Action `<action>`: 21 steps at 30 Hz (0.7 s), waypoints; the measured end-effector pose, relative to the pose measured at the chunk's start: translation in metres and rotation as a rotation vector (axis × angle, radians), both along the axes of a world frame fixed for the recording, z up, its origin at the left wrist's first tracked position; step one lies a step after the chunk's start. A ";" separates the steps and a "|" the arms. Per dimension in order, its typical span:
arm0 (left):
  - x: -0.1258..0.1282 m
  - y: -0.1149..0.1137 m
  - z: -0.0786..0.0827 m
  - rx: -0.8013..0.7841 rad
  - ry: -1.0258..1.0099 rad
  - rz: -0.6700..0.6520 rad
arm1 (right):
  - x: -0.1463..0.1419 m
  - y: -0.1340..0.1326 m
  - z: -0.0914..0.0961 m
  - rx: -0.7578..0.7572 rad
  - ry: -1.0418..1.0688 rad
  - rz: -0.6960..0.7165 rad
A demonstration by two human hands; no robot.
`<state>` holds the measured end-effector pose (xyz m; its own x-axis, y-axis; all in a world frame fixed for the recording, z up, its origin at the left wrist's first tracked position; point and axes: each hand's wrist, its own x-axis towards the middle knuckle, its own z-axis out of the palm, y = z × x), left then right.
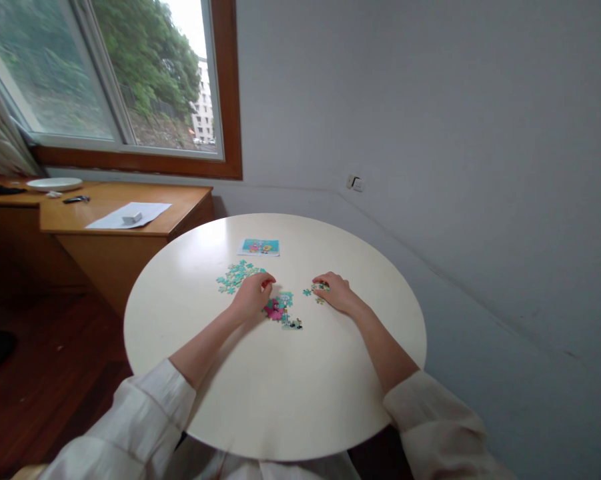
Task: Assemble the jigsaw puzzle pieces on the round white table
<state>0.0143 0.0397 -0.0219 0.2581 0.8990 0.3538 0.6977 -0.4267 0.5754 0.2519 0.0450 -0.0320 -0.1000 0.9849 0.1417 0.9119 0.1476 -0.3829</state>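
My left hand (251,295) is closed, thumb and fingers curled together at the right edge of a loose pile of turquoise jigsaw pieces (237,275). What its fingertips hold, if anything, is too small to make out. Just below it lies a partly joined jigsaw (280,311) with a pink figure and a pale turquoise one. To the right, my right hand (336,292) curves over a small group of jigsaw pieces (307,292), its thumb and fingers closed around a piece, partly hidden by the hand.
A picture card (260,247) lies behind the pile on the round white table (280,393). At the left, a wooden desk (190,217) carries paper (110,217), a small white box (131,217) and a white plate (55,184). A wall rises behind and to the right.
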 end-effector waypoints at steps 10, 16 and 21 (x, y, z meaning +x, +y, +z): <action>0.000 0.000 0.000 -0.017 0.006 -0.011 | -0.001 -0.001 0.000 -0.011 0.005 -0.014; 0.000 -0.001 0.001 -0.023 0.013 -0.013 | 0.001 0.001 -0.002 -0.019 0.009 -0.028; 0.000 -0.001 0.000 -0.030 0.009 -0.009 | 0.001 0.002 -0.003 -0.016 0.018 -0.034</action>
